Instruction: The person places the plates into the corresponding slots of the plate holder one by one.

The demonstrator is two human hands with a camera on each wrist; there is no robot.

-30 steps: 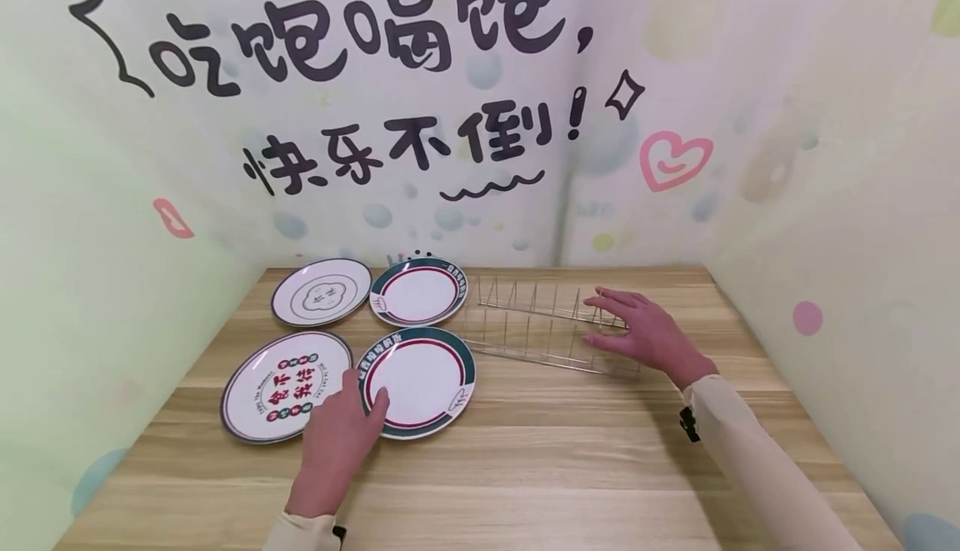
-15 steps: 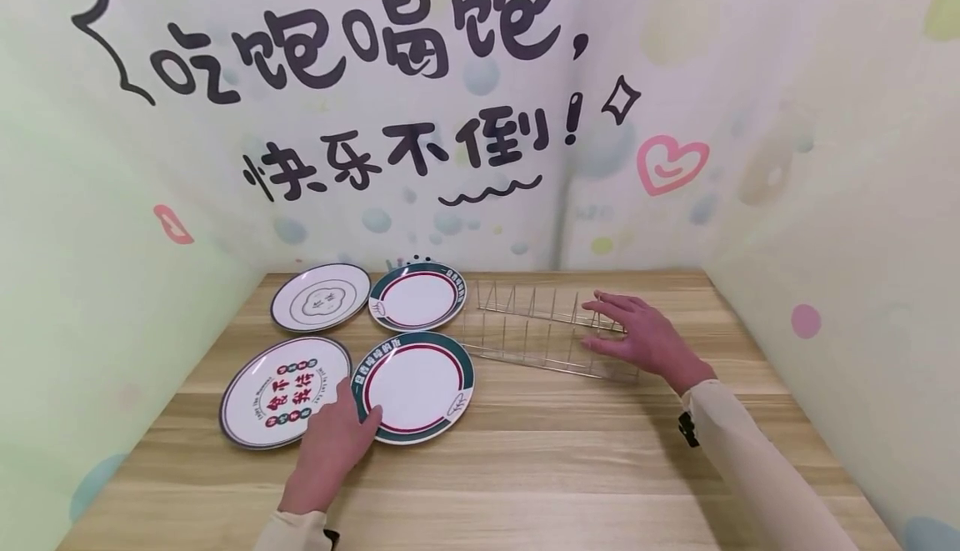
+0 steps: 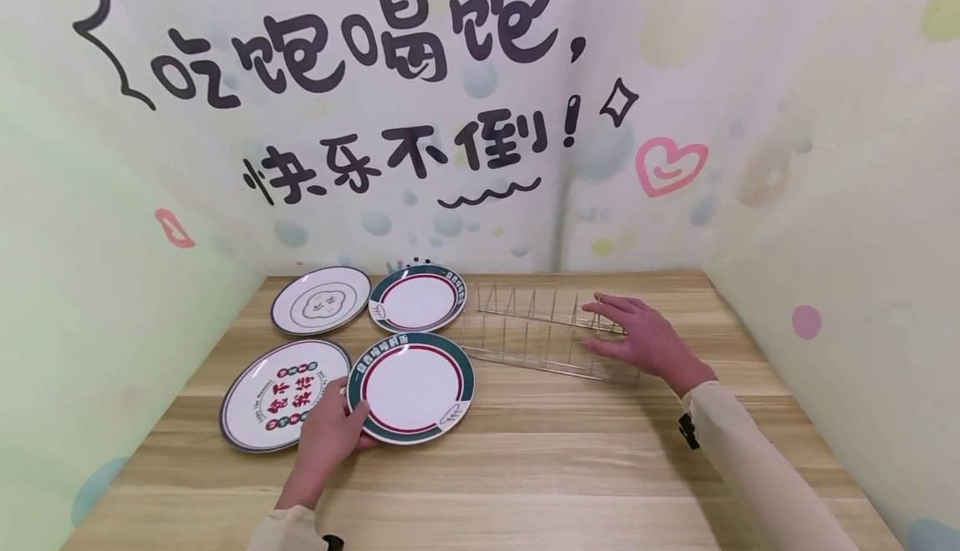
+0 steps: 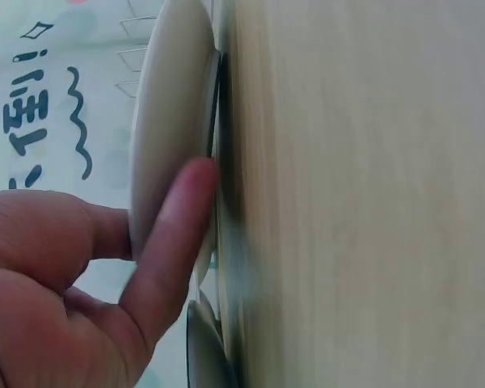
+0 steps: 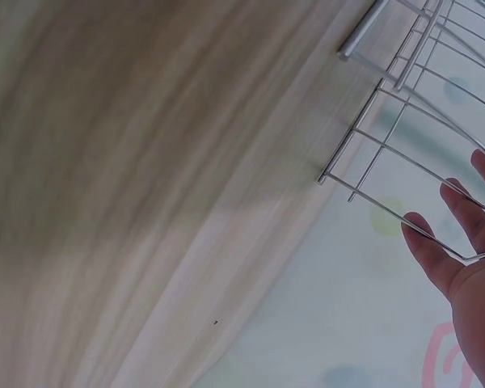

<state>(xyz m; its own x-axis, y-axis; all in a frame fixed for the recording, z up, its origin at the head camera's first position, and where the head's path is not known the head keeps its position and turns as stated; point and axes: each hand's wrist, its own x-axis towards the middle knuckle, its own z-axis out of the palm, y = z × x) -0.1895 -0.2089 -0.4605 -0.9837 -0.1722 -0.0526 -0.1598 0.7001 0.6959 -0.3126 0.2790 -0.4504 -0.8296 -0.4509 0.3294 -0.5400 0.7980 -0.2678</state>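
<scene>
By its left edge, a white plate with a dark green rim and red ring [image 3: 411, 391] is pinched in my left hand [image 3: 330, 426], thumb on top and fingers beneath. The left wrist view shows the pale underside of this plate [image 4: 171, 105] tilted up off the table. At the right end of a wire dish rack [image 3: 551, 343], my right hand [image 3: 648, 338] rests with spread, fairly straight fingers. Seen from the right wrist, the fingers of this hand [image 5: 477, 267] lie against the end wires of the rack [image 5: 412, 162].
Left of the held plate lies a plate with red lettering [image 3: 285, 397]. Behind are a plate with a grey flower outline [image 3: 321, 301] and another green-rimmed plate [image 3: 417, 297]. All rest on the wooden table [image 3: 525, 484], with printed curtain walls around it.
My left hand has slid under the front green-rimmed plate's left edge, taken hold of it and raised that side slightly. My right hand stays at the rack.
</scene>
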